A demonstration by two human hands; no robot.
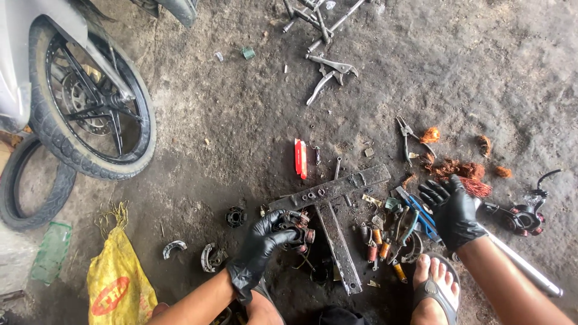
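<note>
My left hand (260,247), in a black glove, grips a round stator core (298,229) with reddish-brown coil poles, held low over the dirty concrete floor beside a T-shaped metal bar (337,198). My right hand (453,210), also in a black glove, hovers with fingers spread above a blue-handled tool (415,212) and several small screwdrivers (385,250). It holds nothing. My sandalled foot (435,289) rests just below that hand.
A motorcycle wheel (90,102) and a loose tyre (33,186) stand at the left. A yellow sack (117,280) lies near my left arm. Pliers (328,75), copper wire tufts (466,174), a red box (300,159), brake shoes (211,257) and another stator (524,218) litter the floor.
</note>
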